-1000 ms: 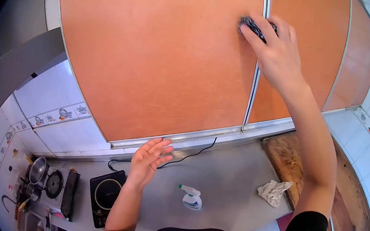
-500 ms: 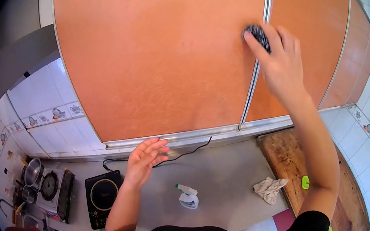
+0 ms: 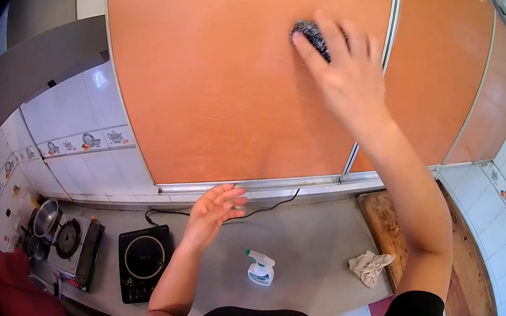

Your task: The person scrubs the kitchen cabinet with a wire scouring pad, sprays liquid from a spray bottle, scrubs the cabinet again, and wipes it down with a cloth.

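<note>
My right hand (image 3: 350, 74) is closed round a dark, silvery mesh scrubber (image 3: 312, 38), which lies against the large orange cabinet door (image 3: 224, 88) near its upper right part. Close to the door's metal bottom rail (image 3: 261, 187), my left hand (image 3: 212, 212) is raised with its fingers apart and nothing in it. Below and right of that hand, a white spray bottle (image 3: 261, 272) with a green nozzle stands on the grey counter (image 3: 312, 245).
A black induction cooker (image 3: 144, 259), a gas stove (image 3: 73, 245) and metal pots (image 3: 47, 219) are at the left. A crumpled cloth (image 3: 370, 268) lies beside a wooden board (image 3: 462, 287) at the right. Dark red fabric (image 3: 24, 290) shows at the lower left.
My right hand has moved left across the orange door with the scrubber, away from the metal strip between the doors. My left hand stays low by the rail. Dark red fabric has come further in at the lower left.
</note>
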Motion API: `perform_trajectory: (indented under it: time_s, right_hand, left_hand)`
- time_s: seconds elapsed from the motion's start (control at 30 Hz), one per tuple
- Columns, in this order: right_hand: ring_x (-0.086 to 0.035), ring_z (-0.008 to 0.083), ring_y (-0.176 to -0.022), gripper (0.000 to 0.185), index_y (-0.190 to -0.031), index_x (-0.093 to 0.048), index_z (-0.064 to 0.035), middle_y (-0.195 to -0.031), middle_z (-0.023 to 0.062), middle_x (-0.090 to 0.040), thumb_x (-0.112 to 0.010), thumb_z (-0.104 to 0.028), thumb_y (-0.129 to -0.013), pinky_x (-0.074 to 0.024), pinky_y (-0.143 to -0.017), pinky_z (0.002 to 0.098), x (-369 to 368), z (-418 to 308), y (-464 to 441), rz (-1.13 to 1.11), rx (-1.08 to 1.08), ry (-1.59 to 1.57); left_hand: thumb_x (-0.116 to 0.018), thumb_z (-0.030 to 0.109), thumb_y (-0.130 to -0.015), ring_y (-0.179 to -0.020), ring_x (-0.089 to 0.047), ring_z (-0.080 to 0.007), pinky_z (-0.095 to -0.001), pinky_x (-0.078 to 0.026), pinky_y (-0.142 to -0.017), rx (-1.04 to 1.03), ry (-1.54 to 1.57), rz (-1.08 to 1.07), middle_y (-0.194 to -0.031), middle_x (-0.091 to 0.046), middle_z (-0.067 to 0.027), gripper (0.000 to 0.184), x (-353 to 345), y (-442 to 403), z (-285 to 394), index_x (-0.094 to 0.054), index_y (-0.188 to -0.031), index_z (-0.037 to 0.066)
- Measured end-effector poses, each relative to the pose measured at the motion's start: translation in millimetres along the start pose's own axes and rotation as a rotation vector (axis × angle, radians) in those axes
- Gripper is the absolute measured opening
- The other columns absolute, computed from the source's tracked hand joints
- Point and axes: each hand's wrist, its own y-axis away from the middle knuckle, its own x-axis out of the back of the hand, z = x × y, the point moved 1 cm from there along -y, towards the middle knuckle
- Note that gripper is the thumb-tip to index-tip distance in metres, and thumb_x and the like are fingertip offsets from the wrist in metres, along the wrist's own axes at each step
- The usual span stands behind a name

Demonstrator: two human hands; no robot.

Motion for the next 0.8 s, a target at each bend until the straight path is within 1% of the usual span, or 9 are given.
perform_trajectory:
  time_s: [0.1,0.2,0.3,0.4,0.43,0.53,0.63,0.73,0.8]
  right_hand:
    - [-0.050,0.0318,-0.108,0.032,-0.112,-0.066,-0.0172,-0.121,0.0086,-0.054,-0.059,-0.016,-0.082,-0.0391,-0.086,0.0433,0,15,-2,-0.034,-0.116,0.123]
    - [-0.050,0.0327,-0.111,0.034,-0.116,-0.064,-0.0182,-0.125,0.0102,-0.053,-0.059,-0.018,-0.082,-0.0387,-0.087,0.0461,-1,-6,4,-0.018,0.042,0.008]
    - [-0.049,0.0328,-0.114,0.036,-0.117,-0.064,-0.0186,-0.128,0.0119,-0.053,-0.060,-0.020,-0.081,-0.0385,-0.086,0.0482,3,8,-3,-0.122,-0.124,0.103]
    - [-0.049,0.0325,-0.115,0.034,-0.114,-0.065,-0.0194,-0.131,0.0124,-0.052,-0.061,-0.021,-0.080,-0.0381,-0.088,0.0497,2,-5,3,-0.118,-0.129,0.091]
    - [-0.049,0.0332,-0.114,0.034,-0.113,-0.065,-0.0176,-0.130,0.0137,-0.051,-0.061,-0.021,-0.079,-0.0381,-0.090,0.0492,1,-22,12,-0.076,-0.051,0.018]
    - [-0.048,0.0334,-0.112,0.035,-0.113,-0.066,-0.0140,-0.131,0.0152,-0.050,-0.062,-0.020,-0.078,-0.0391,-0.090,0.0480,14,-59,30,-0.105,0.060,-0.112]
    - [-0.048,0.0327,-0.113,0.042,-0.115,-0.064,-0.0146,-0.135,0.0160,-0.048,-0.063,-0.010,-0.074,-0.0414,-0.089,0.0467,37,-62,62,-0.294,-0.094,-0.154]
    - [-0.049,0.0330,-0.112,0.043,-0.112,-0.065,-0.0131,-0.133,0.0155,-0.049,-0.067,-0.009,-0.070,-0.0426,-0.088,0.0450,66,-94,143,-0.394,-0.116,-0.408]
    - [-0.049,0.0341,-0.110,0.043,-0.113,-0.064,-0.0115,-0.130,0.0157,-0.050,-0.067,-0.008,-0.071,-0.0438,-0.087,0.0438,93,-123,212,-0.626,-0.311,-0.578]
  left_hand:
    - [-0.058,0.012,-0.094,-0.116,-0.058,-0.0305,-0.0402,-0.053,-0.091,-0.009,0.018,-0.012,-0.132,-0.055,-0.0194,0.041,1,0,-1,-0.047,-0.132,-0.001]
    - [-0.059,0.013,-0.094,-0.116,-0.058,-0.0304,-0.0399,-0.053,-0.091,-0.005,0.014,-0.019,-0.132,-0.055,-0.0193,0.041,-1,0,1,-0.047,-0.132,0.000]
    - [-0.059,0.013,-0.094,-0.116,-0.058,-0.0303,-0.0399,-0.053,-0.091,-0.006,0.027,-0.009,-0.132,-0.055,-0.0194,0.041,-2,1,0,-0.047,-0.132,0.000]
    - [-0.059,0.013,-0.094,-0.116,-0.058,-0.0303,-0.0399,-0.053,-0.091,-0.009,0.023,-0.013,-0.132,-0.055,-0.0194,0.042,-1,1,-1,-0.047,-0.133,0.001]
    - [-0.059,0.013,-0.094,-0.116,-0.058,-0.0302,-0.0398,-0.053,-0.090,-0.005,0.025,-0.013,-0.132,-0.055,-0.0193,0.043,0,0,-2,-0.046,-0.133,0.001]
    - [-0.060,0.014,-0.093,-0.115,-0.058,-0.0300,-0.0395,-0.053,-0.089,-0.002,0.017,-0.011,-0.133,-0.055,-0.0189,0.046,1,-1,-2,-0.045,-0.135,0.001]
    - [-0.060,0.014,-0.093,-0.114,-0.059,-0.0295,-0.0387,-0.054,-0.089,-0.013,-0.019,0.008,-0.134,-0.054,-0.0181,0.048,-2,4,-4,-0.043,-0.136,0.001]
    - [-0.060,0.015,-0.093,-0.114,-0.059,-0.0286,-0.0380,-0.053,-0.088,-0.018,-0.102,0.013,-0.134,-0.053,-0.0170,0.050,-2,13,-12,-0.042,-0.138,0.002]
    - [-0.060,0.015,-0.093,-0.114,-0.059,-0.0276,-0.0376,-0.052,-0.089,-0.009,-0.170,-0.016,-0.135,-0.053,-0.0163,0.051,-1,19,-13,-0.041,-0.139,0.002]
